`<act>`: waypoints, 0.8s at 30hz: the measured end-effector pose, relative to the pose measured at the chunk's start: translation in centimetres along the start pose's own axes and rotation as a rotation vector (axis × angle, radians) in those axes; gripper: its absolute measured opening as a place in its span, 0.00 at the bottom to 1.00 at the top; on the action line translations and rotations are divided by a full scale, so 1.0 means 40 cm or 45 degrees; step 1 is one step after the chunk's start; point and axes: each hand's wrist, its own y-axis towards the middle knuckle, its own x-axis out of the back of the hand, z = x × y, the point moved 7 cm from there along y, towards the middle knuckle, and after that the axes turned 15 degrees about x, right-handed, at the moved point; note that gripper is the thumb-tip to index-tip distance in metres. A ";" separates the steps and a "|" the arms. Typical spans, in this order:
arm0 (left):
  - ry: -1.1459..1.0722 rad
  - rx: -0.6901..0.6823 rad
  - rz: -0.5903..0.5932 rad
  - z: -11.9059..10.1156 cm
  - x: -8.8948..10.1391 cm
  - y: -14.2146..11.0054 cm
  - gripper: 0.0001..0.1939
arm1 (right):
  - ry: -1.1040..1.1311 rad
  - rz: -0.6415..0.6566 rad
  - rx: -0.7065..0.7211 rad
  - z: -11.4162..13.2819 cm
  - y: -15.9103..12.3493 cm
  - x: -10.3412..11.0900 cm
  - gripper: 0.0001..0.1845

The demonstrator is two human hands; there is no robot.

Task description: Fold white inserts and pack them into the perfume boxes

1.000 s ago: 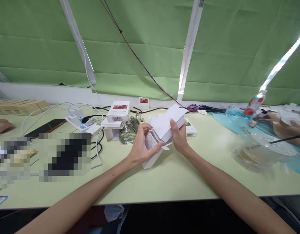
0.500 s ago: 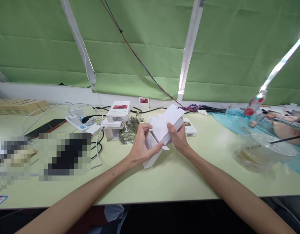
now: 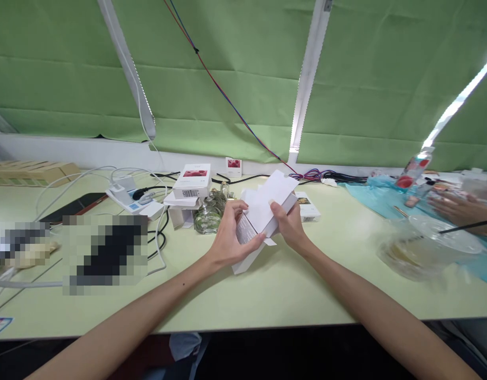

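A white cardboard box [image 3: 263, 211] is held tilted above the middle of the table, its flaps standing out at the top and lower edge. My left hand [image 3: 231, 235] grips its left side, where small print shows, with the thumb along the front edge. Around the right side my right hand [image 3: 291, 221] is closed, thumb pressed on the white panel. The inside of the box is hidden. Just left of my hands stand glass bottles [image 3: 206, 219] beside a white box with a red picture [image 3: 193, 179], which rests on other white cartons.
Behind my right hand lies another small white box [image 3: 307, 207]. Cables and a power strip [image 3: 130, 198] spread over the left. At the right are a plastic cup with a straw [image 3: 421, 248], a blue plastic sheet [image 3: 370, 198] and another person's hand [image 3: 457, 208].
The dark gap along the printed edge of the box has narrowed as its panels come together. My hands barely move. At the far right, another person's hand has shifted.
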 end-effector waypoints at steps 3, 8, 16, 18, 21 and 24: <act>0.003 0.001 0.003 -0.002 0.000 0.001 0.26 | 0.011 -0.002 -0.014 -0.006 -0.001 0.001 0.24; -0.010 -0.003 0.023 -0.003 -0.001 0.003 0.26 | 0.039 -0.001 -0.060 -0.017 0.000 -0.001 0.25; -0.015 0.004 0.045 0.004 -0.001 0.006 0.27 | 0.052 0.054 -0.090 -0.023 0.003 -0.010 0.21; -0.015 0.007 0.044 0.005 0.000 0.006 0.27 | 0.052 0.061 -0.093 -0.023 0.002 -0.011 0.21; -0.019 0.013 0.043 0.008 0.000 0.006 0.27 | 0.051 0.072 -0.094 -0.022 0.002 -0.013 0.20; -0.023 0.013 0.042 0.012 0.000 0.006 0.27 | 0.054 0.088 -0.083 -0.019 0.003 -0.015 0.21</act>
